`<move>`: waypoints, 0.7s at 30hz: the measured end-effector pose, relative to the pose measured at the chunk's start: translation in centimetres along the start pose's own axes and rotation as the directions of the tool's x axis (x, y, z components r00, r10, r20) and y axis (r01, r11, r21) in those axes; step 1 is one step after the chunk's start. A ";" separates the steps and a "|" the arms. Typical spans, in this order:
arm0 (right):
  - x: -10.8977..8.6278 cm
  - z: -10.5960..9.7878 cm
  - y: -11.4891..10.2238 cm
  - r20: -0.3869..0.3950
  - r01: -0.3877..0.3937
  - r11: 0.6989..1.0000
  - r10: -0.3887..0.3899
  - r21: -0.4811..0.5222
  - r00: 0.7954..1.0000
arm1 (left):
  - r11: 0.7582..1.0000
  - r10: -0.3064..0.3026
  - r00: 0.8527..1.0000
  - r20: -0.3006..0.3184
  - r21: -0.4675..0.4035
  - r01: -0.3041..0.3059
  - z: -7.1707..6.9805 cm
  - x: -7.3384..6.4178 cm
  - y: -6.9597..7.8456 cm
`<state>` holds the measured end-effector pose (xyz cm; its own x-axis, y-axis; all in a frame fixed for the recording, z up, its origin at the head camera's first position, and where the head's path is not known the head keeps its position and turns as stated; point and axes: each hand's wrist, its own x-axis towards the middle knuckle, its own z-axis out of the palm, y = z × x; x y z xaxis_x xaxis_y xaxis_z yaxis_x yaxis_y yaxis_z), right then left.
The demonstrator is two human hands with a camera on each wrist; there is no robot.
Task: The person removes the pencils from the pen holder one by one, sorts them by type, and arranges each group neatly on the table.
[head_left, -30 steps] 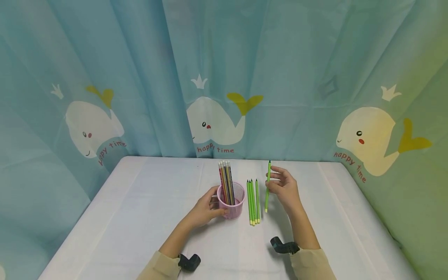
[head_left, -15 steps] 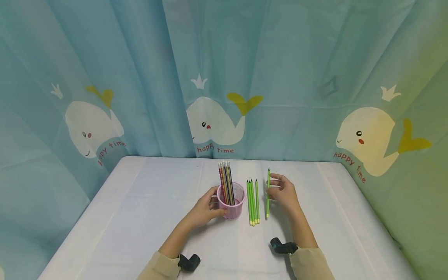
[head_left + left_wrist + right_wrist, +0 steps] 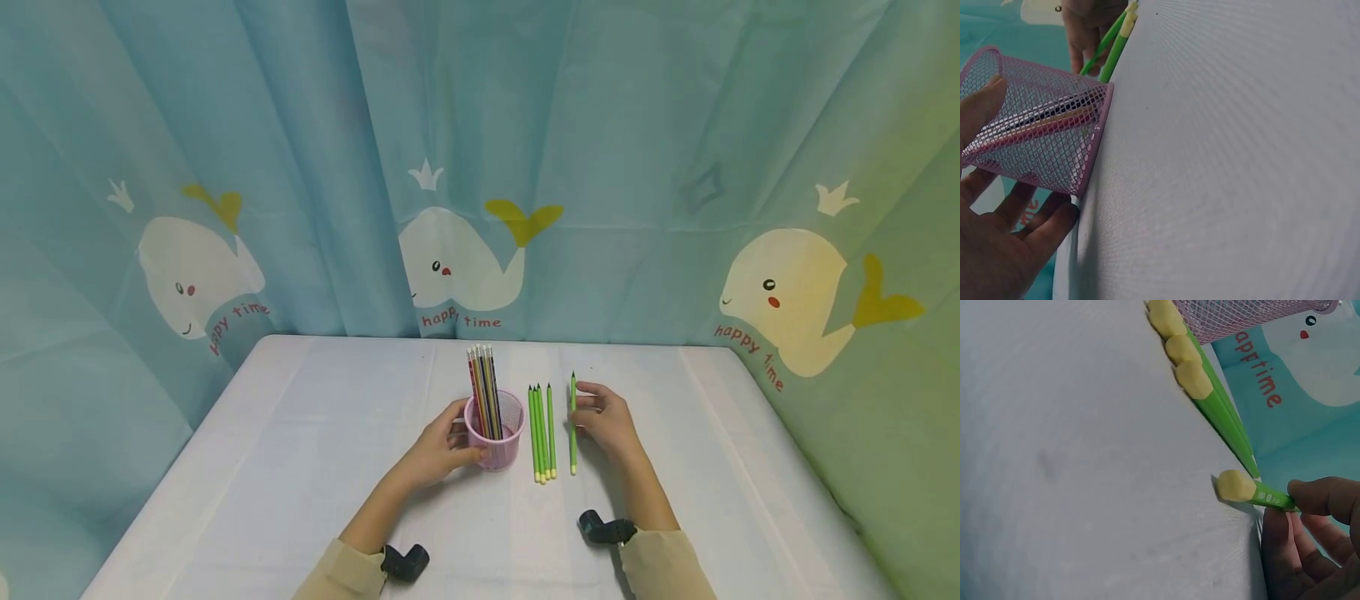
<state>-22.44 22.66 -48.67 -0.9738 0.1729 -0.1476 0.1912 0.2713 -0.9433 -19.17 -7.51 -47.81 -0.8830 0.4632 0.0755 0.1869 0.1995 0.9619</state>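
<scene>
In the head view my left hand [image 3: 435, 454] holds a pink mesh pencil cup [image 3: 501, 457], thumb at the near side and fingers round the left. Several striped pencils [image 3: 486, 396] lean inside it, eraser ends up. My right hand [image 3: 609, 423] pinches a green pencil [image 3: 573, 450] between thumb and fingers; its dark tip points away and its yellow end [image 3: 1235, 485] sits close to the tabletop in the right wrist view. Between cup and right hand, several green pencils [image 3: 541, 437] lie side by side, the rightmost slightly apart at its tip.
A white cloth-covered table [image 3: 300, 467] carries everything. Behind it hangs a blue-green curtain [image 3: 637, 167] printed with whales. A black wrist camera [image 3: 405, 563] is strapped to the left wrist, and another black camera [image 3: 606, 528] to the right.
My right hand has brought the green pencil down and nearer to me, slightly left, to lie parallel with the other green pencils. The left hand and the cup have stayed put.
</scene>
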 end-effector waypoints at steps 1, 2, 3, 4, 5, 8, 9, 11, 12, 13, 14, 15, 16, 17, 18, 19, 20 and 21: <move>0.0 0.0 0.0 -0.002 -0.001 1.000 0.001 -0.010 1.000 | 1.000 0.000 1.000 0.000 0.001 0.000 0.0 0.0 0.0; 0.0 0.0 0.0 -0.003 -0.002 1.000 0.002 -0.022 1.000 | 1.000 0.000 1.000 0.001 0.001 0.000 0.0 0.0 0.0; 0.0 0.0 0.0 -0.002 -0.003 1.000 0.003 -0.028 1.000 | 1.000 0.000 1.000 0.001 -0.001 0.000 0.0 0.1 0.0; 0.0 0.1 0.0 -0.002 -0.003 0.999 0.003 -0.037 1.000 | 1.000 0.000 1.000 0.001 -0.001 0.000 0.0 0.1 -0.1; -0.1 0.1 0.0 -0.003 -0.004 0.999 0.004 -0.048 1.000 | 1.000 0.001 1.000 0.001 -0.002 -0.001 0.0 0.1 -0.1; -0.3 0.2 0.0 0.000 0.005 0.997 -0.005 -0.078 1.000 | 1.000 0.001 1.000 0.002 -0.007 -0.001 0.0 0.1 -0.2; -0.3 0.2 0.0 -0.002 0.007 0.996 -0.007 -0.085 1.000 | 1.000 0.001 1.000 0.002 -0.007 -0.001 0.0 0.1 -0.2; -0.4 0.3 0.0 -0.005 0.012 0.994 -0.013 -0.107 1.000 | 1.000 0.000 1.000 0.002 -0.005 0.000 0.0 0.1 -0.2; -0.4 0.3 -0.1 -0.005 0.018 0.993 -0.018 -0.115 1.000 | 1.000 -0.001 1.000 0.002 -0.003 0.001 0.0 0.1 -0.2; -0.4 0.4 -0.1 -0.005 0.019 0.992 -0.020 -0.123 1.000 | 1.000 0.000 1.000 0.003 -0.001 0.000 0.0 0.1 -0.2; -0.4 0.4 -0.1 -0.004 0.023 0.991 -0.024 -0.130 1.000 | 1.000 -0.001 1.000 0.002 0.002 0.001 0.0 0.1 -0.2; -0.4 0.4 -0.1 -0.003 0.023 0.990 -0.024 -0.136 1.000 | 1.000 0.002 1.000 0.002 0.004 -0.002 0.0 0.1 -0.2; -0.4 0.4 -0.1 0.003 0.028 0.990 -0.028 -0.141 1.000 | 1.000 0.001 1.000 0.002 0.005 -0.001 0.0 0.1 -0.2; -0.4 0.4 -0.1 0.008 0.035 0.989 -0.034 -0.142 0.999 | 1.000 0.001 1.000 0.002 0.006 -0.001 0.0 0.1 -0.2; -0.4 0.4 -0.1 0.012 0.039 0.989 -0.038 -0.145 0.999 | 1.000 0.001 1.000 0.001 0.006 -0.001 0.0 0.1 -0.2; -0.4 0.4 -0.1 0.017 0.041 0.989 -0.039 -0.143 0.999 | 1.000 0.001 1.000 0.001 0.005 -0.001 0.0 0.1 -0.2; -0.5 0.3 -0.1 0.023 0.046 0.989 -0.044 -0.142 0.999 | 1.000 0.001 1.000 0.000 0.005 -0.001 0.0 0.1 -0.2; -0.5 0.3 -0.2 0.028 0.048 0.989 -0.045 -0.138 0.999 | 1.000 0.002 1.000 0.001 0.003 -0.002 0.0 0.1 -0.2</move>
<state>-21.99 22.24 -48.52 -0.9845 0.1339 -0.1137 0.1592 0.4075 -0.8992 -19.27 -7.51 -48.04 -0.8823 0.4643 0.0777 0.1904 0.2010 0.9609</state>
